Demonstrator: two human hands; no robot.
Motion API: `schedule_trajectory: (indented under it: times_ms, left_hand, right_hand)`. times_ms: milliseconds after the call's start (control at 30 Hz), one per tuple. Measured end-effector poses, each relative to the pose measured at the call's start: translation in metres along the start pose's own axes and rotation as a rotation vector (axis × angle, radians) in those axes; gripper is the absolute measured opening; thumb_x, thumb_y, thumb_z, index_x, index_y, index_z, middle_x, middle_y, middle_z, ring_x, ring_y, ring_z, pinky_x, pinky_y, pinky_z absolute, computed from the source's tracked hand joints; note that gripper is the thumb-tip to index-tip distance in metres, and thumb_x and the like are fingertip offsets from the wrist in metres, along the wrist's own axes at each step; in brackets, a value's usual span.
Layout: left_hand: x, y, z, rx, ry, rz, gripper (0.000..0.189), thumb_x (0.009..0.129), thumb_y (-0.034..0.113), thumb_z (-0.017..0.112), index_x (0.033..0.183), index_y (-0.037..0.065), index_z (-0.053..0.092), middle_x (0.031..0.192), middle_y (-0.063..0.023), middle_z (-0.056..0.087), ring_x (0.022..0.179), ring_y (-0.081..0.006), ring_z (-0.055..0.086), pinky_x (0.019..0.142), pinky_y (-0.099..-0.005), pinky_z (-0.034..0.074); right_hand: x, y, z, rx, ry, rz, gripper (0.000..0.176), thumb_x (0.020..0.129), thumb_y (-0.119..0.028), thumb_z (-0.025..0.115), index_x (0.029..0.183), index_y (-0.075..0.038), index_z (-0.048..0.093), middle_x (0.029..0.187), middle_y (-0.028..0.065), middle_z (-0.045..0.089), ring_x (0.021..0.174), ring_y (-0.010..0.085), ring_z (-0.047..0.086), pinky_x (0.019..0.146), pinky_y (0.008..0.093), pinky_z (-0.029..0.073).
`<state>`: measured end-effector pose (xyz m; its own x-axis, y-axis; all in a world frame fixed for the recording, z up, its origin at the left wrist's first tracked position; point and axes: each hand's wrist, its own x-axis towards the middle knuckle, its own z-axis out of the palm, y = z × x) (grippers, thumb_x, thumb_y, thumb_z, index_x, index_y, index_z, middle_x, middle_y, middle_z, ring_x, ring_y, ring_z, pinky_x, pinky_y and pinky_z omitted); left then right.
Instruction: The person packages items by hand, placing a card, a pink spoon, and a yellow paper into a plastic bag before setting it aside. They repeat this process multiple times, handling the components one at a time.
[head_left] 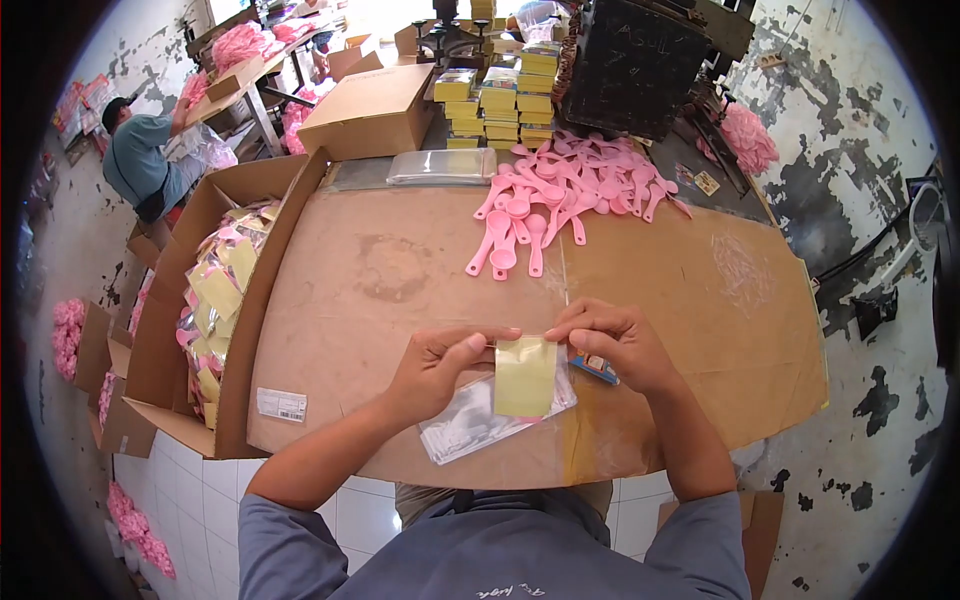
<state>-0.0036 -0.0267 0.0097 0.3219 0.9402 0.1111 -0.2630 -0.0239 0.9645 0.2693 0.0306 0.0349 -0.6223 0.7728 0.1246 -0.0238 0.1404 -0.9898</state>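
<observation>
While pink spoons (590,180) were heaped on cardboard-covered table (345,330), yellow packet (525,378) was held over clear bags (462,422), pinched near top corners by fingers of left hand (440,368) and right hand (622,348).

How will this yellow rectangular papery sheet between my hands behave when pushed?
The yellow rectangular papery sheet looks thin, so probably light. Its flat, straight edges suggest slight stiffness. Bright glare near its top hints at slipperiness.

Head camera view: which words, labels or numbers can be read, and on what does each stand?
"high": grey-blue shirt; the word before it is unclear.
"AG...": dark box; rest too faint.
White label, blue packet, yellow stacks, loose cards: too small or blurred.
</observation>
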Motion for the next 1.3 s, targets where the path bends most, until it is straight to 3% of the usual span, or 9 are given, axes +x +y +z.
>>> schedule_trajectory:
  times_ms: [367, 567, 767, 867, 933, 967, 1100, 1200, 1300]
  left_hand:
    - [0.004, -0.006, 0.003, 0.068, 0.014, -0.074, 0.03, 0.104, 0.005, 0.061, 0.131, -0.006, 0.064, 0.116, -0.0129, 0.073, 0.104, -0.0137, 0.07, 0.091, -0.0257, 0.059]
    - [0.004, -0.009, 0.0, 0.162, 0.06, -0.018, 0.032, 0.105, 0.006, 0.06, 0.135, -0.003, 0.062, 0.119, -0.0132, 0.072, 0.107, -0.0162, 0.07, 0.094, -0.032, 0.06]
    - [0.007, -0.003, 0.017, 0.074, 0.141, 0.179, 0.037, 0.104, 0.011, 0.063, 0.137, -0.003, 0.057, 0.113, -0.0121, 0.072, 0.103, -0.0138, 0.07, 0.088, -0.0277, 0.059]
    - [0.005, -0.002, -0.004, 0.166, -0.075, -0.15, 0.032, 0.103, 0.014, 0.066, 0.13, -0.002, 0.061, 0.112, -0.0091, 0.072, 0.099, -0.0124, 0.069, 0.081, -0.0286, 0.06]
    - [0.006, 0.007, -0.016, 0.213, 0.001, -0.111, 0.028, 0.102, 0.012, 0.065, 0.127, -0.001, 0.061, 0.114, -0.0078, 0.071, 0.097, -0.013, 0.07, 0.079, -0.0297, 0.059]
    - [0.006, 0.012, -0.023, 0.239, 0.043, -0.091, 0.027, 0.102, 0.011, 0.065, 0.126, 0.0, 0.061, 0.115, -0.0071, 0.07, 0.096, -0.0133, 0.07, 0.078, -0.0302, 0.059]
    - [0.015, 0.052, -0.052, -0.279, 0.663, 0.558, 0.037, 0.11, 0.03, 0.048, 0.135, 0.004, 0.059, 0.127, -0.01, 0.067, 0.111, -0.0188, 0.068, 0.091, -0.0338, 0.056]
    - [0.018, 0.052, -0.058, -0.226, 0.691, 0.535, 0.042, 0.111, 0.033, 0.043, 0.137, 0.003, 0.057, 0.13, -0.0089, 0.065, 0.116, -0.0184, 0.065, 0.096, -0.0333, 0.052]
    - [0.021, 0.007, -0.055, 0.298, 0.458, 0.246, 0.036, 0.103, 0.029, 0.061, 0.128, 0.003, 0.066, 0.115, -0.0058, 0.068, 0.103, -0.0166, 0.066, 0.083, -0.0341, 0.053]
  right_hand:
    - [0.002, 0.013, 0.003, -0.034, 0.019, -0.018, 0.022, 0.094, -0.003, 0.073, 0.116, 0.0, 0.074, 0.102, 0.004, 0.069, 0.093, 0.0103, 0.063, 0.08, 0.0263, 0.051]
    - [0.002, 0.002, 0.016, -0.056, -0.036, 0.082, 0.029, 0.095, -0.001, 0.071, 0.124, 0.001, 0.066, 0.101, 0.0028, 0.068, 0.093, 0.0089, 0.063, 0.082, 0.026, 0.052]
    - [0.003, 0.01, 0.008, -0.092, -0.073, 0.073, 0.033, 0.096, -0.003, 0.07, 0.127, 0.002, 0.064, 0.1, 0.0021, 0.069, 0.091, 0.0084, 0.064, 0.081, 0.0254, 0.051]
    - [0.002, -0.009, 0.012, -0.03, -0.02, 0.05, 0.032, 0.096, -0.004, 0.071, 0.127, 0.002, 0.065, 0.103, 0.0036, 0.069, 0.095, 0.0097, 0.064, 0.082, 0.0269, 0.052]
    - [0.0, -0.011, 0.008, -0.023, 0.064, 0.027, 0.032, 0.095, -0.006, 0.072, 0.126, 0.001, 0.066, 0.106, 0.0047, 0.07, 0.097, 0.0112, 0.065, 0.083, 0.0289, 0.052]
    - [-0.001, -0.013, 0.002, -0.171, 0.075, 0.009, 0.034, 0.095, -0.009, 0.073, 0.127, 0.0, 0.066, 0.107, 0.0058, 0.07, 0.098, 0.0125, 0.065, 0.085, 0.0299, 0.052]
    - [-0.013, -0.019, -0.028, -0.641, 0.114, -0.006, 0.041, 0.092, -0.018, 0.076, 0.128, -0.003, 0.067, 0.111, 0.0102, 0.07, 0.102, 0.0191, 0.067, 0.089, 0.0343, 0.053]
    - [-0.021, -0.007, -0.043, -0.859, 0.132, 0.015, 0.042, 0.09, -0.023, 0.078, 0.126, -0.003, 0.068, 0.112, 0.0126, 0.068, 0.103, 0.024, 0.067, 0.09, 0.0372, 0.053]
    - [-0.024, -0.002, -0.043, -0.891, 0.076, 0.112, 0.04, 0.089, -0.023, 0.08, 0.122, -0.002, 0.07, 0.111, 0.0136, 0.066, 0.103, 0.027, 0.067, 0.089, 0.0391, 0.054]
